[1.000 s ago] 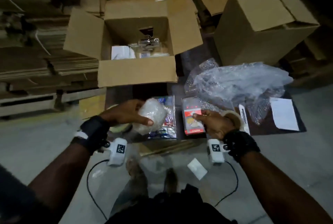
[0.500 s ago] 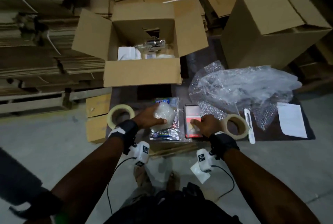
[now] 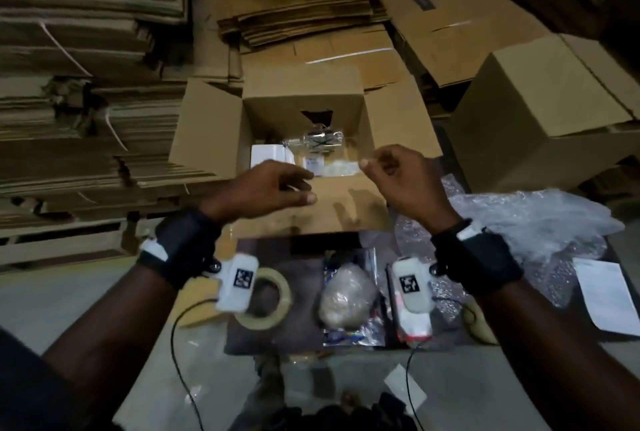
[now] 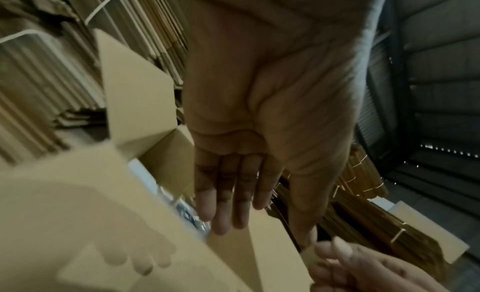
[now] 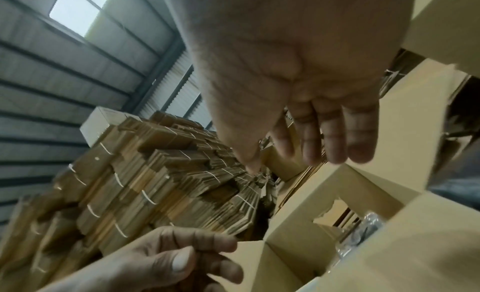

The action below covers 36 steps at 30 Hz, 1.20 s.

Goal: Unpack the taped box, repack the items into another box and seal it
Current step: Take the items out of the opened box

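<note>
Both hands hover empty over the open cardboard box [image 3: 304, 139], left hand [image 3: 266, 188] and right hand [image 3: 398, 181] with fingers loosely spread. A wrapped bundle [image 3: 346, 295] lies on the bench [image 3: 298, 326] below.

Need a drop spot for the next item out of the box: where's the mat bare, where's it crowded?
Bare: mat between tape roll and foil packets; dark strip below the open box near flap; concrete floor left of the roll. Crowded: right side, with red packet, bubble wrap, paper sheet.
</note>
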### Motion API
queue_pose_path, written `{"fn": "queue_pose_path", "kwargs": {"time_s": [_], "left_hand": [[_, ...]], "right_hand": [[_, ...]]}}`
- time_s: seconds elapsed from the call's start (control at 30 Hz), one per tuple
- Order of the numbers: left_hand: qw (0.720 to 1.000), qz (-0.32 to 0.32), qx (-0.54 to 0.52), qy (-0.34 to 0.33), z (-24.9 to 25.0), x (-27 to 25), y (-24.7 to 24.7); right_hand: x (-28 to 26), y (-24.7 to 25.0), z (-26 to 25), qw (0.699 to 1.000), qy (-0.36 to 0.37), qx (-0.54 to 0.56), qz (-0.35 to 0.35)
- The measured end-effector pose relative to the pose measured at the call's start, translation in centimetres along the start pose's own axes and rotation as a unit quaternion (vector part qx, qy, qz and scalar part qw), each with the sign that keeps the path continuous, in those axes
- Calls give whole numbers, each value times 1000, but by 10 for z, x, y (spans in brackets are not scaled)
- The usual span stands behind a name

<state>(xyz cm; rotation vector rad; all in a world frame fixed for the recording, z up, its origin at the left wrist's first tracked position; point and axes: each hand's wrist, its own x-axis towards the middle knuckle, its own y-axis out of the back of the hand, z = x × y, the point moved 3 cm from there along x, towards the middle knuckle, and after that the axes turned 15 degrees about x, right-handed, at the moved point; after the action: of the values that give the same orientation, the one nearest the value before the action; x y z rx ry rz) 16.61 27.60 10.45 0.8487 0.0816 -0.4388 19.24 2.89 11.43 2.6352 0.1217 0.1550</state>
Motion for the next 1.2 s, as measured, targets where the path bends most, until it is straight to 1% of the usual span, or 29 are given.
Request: {"fn": "queue_pose_path", "kwargs": {"time_s": [0.03, 0.1, 0.17, 0.23, 0.33, 0.4, 0.43, 0.47, 0.5, 0.57, 0.6, 0.63, 0.7, 0.77, 0.83, 0.9, 0.93, 1.0, 1.1, 1.2], "left_hand": [[999, -6, 39, 8, -10, 12, 22], [993, -51, 97, 42, -35, 39, 54], [984, -99, 126, 75, -56, 67, 75], [974, -141, 141, 108, -75, 98, 83], [944, -191, 230, 137, -94, 139, 74], [928, -197, 280, 145, -100, 159, 61], [920, -204, 304, 139, -104, 167, 52], [908, -222, 327, 137, -107, 172, 44], [900, -242, 334, 138, -113, 176, 35], [886, -287, 320, 174, -131, 184, 20], [886, -293, 305, 189, -138, 185, 17], [889, -283, 305, 191, -143, 185, 19], [887, -297, 295, 194, -150, 188, 22], [888, -307, 292, 180, -161, 196, 23], [903, -301, 252, 173, -170, 201, 24], [914, -299, 208, 180, -157, 193, 28], [921, -294, 184, 176, -149, 188, 32], [938, -268, 151, 161, -134, 181, 44], [962, -212, 50, 164, -117, 169, 70], [977, -161, -5, 140, -96, 147, 94]], "right_hand": [[18, -9, -4, 999, -12, -33, -35], [50, -26, -10, 987, -39, -98, -121], [79, -44, -8, 966, -75, -157, -194], [107, -61, 1, 939, -103, -219, -244], [147, -85, 25, 905, -136, -283, -288], [163, -97, 45, 889, -165, -295, -308], [170, -102, 57, 882, -173, -297, -322], [177, -106, 68, 875, -183, -296, -337], [181, -110, 81, 868, -197, -296, -348], [189, -114, 99, 862, -217, -284, -359], [190, -117, 104, 862, -220, -281, -361], [191, -119, 108, 861, -218, -281, -362], [192, -122, 113, 858, -230, -270, -372], [192, -123, 112, 855, -243, -249, -384], [191, -125, 110, 854, -246, -250, -383], [188, -126, 108, 856, -236, -272, -371], [186, -126, 105, 860, -235, -274, -361], [183, -124, 96, 878, -240, -240, -338], [180, -114, 71, 911, -211, -165, -312], [170, -91, 37, 935, -210, -70, -279]]}}
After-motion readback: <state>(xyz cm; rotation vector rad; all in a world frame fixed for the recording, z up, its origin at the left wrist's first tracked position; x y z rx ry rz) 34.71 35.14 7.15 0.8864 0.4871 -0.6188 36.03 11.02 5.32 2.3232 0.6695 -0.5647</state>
